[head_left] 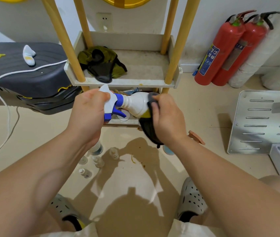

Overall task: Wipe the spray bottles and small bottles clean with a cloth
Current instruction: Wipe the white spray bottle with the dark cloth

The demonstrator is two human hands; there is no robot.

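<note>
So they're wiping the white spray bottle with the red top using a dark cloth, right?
Not quite. The head view shows the spray bottle has a blue top, not red. The right hand does wipe it with the dark cloth.

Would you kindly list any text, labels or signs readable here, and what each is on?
Nothing reads clearly.
Black case: yellow lettering, partly cut off, illegible.
Fire extinguisher: blue label with pictograms, print too blurred.
Spray bottle: no text showing.
</note>
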